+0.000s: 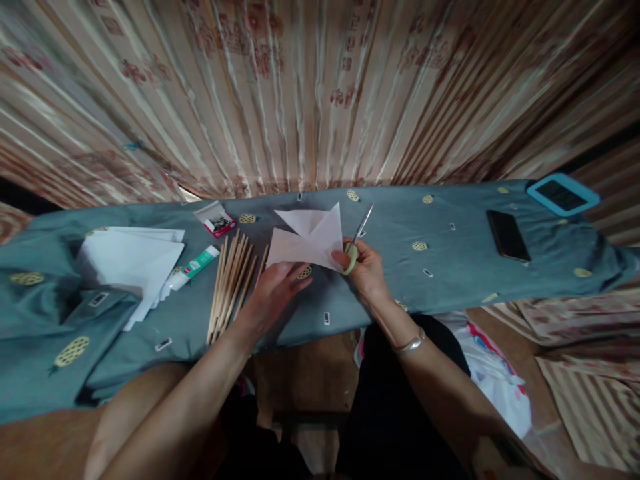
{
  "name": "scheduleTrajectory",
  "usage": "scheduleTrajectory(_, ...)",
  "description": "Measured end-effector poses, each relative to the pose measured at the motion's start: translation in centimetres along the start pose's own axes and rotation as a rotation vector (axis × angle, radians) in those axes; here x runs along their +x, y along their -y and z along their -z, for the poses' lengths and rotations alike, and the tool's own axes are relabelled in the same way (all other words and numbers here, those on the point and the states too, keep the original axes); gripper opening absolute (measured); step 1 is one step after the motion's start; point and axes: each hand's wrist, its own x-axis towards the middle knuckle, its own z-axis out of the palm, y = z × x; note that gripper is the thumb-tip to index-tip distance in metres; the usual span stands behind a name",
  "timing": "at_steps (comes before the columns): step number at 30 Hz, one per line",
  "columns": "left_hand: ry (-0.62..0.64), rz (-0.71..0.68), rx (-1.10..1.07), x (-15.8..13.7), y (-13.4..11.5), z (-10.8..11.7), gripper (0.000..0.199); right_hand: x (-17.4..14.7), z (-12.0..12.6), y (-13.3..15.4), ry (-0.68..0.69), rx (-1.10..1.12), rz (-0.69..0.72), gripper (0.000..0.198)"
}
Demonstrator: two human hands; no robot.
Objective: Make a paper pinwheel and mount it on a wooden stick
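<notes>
Paper [305,250], notch opening left, spans between hands over bench [460,280]. Right hand [367,270] at its right corner: fingers wrapped round scissors [351,257], thumb on paper; blades point away, beside it. Left hand [277,290] at near-left edge, fingers spread; cannot tell whether gripping.

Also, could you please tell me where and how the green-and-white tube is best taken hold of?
I'd grip the tube at its green middle, coming from above with the left hand, pinching across its width: it lies slantwise, long and narrow, with its ends close to the paper stack and the wooden sticks.
</notes>
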Motion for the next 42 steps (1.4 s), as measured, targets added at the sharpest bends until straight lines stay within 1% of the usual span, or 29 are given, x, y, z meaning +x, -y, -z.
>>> scheduleTrajectory(2,-0.016,-0.034,0.026,0.0,0.5,-0.2,0.036,-0.2,-0.5,-0.2,0.023,-0.003,-0.016,0.052)
scheduleTrajectory(4,-0.076,-0.074,0.034,0.0,0.6,-0.6,0.035,-0.5,-1.1,-0.4,0.057,-0.009,-0.039,0.053)
scheduleTrajectory(8,-0.217,-0.134,0.044,0.3,0.4,-0.9,0.049,-1.2,-1.9,-0.5,0.096,0.003,-0.084,0.054)
scheduleTrajectory(11,-0.250,-0.184,0.081,0.6,0.3,-0.6,0.056,-1.4,-2.1,-0.6,0.118,0.021,-0.119,0.056)
scheduleTrajectory(15,-0.309,-0.264,0.155,0.9,0.0,-0.2,0.056,-1.7,-2.0,-0.6,0.190,-0.005,-0.135,0.053)
scheduleTrajectory(18,-0.361,-0.299,0.215,1.0,-0.7,0.1,0.052,-2.0,-1.8,-0.3,0.271,-0.059,-0.155,0.050)
scheduleTrajectory(20,-0.388,-0.355,0.304,1.2,-1.2,0.6,0.052,-2.2,-1.5,0.1,0.338,-0.091,-0.184,0.049)
scheduleTrajectory(22,-0.416,-0.409,0.397,1.5,-1.6,1.4,0.053,-2.5,-0.9,0.5,0.416,-0.123,-0.219,0.049)
scheduleTrajectory(25,-0.455,-0.450,0.469,2.1,-1.9,2.9,0.053,-2.8,0.3,1.2,0.550,-0.191,-0.280,0.053)
scheduleTrajectory(27,-0.462,-0.488,0.516,2.4,-2.0,3.6,0.052,-3.1,1.0,1.5,0.665,-0.245,-0.339,0.053)
scheduleTrajectory(29,-0.452,-0.526,0.554,2.5,-2.2,3.8,0.052,-3.3,1.5,1.7,0.765,-0.292,-0.395,0.052)
scheduleTrajectory(31,-0.443,-0.551,0.552,2.4,-2.3,3.5,0.054,-3.5,1.7,1.9,0.817,-0.323,-0.430,0.051)
scheduleTrajectory(33,-0.430,-0.558,0.525,2.3,-2.3,3.1,0.055,-3.6,1.6,2.0,0.828,-0.337,-0.438,0.050)
scheduleTrajectory(36,-0.407,-0.532,0.482,2.4,-2.0,2.7,0.052,-3.6,1.3,2.1,0.823,-0.340,-0.430,0.052)
scheduleTrajectory(39,-0.378,-0.528,0.430,2.8,-1.5,2.9,0.049,-3.5,1.2,2.0,0.828,-0.346,-0.430,0.055)
scheduleTrajectory(42,-0.343,-0.549,0.379,3.3,-1.0,3.2,0.051,-3.3,1.2,1.8,0.851,-0.360,-0.419,0.057)
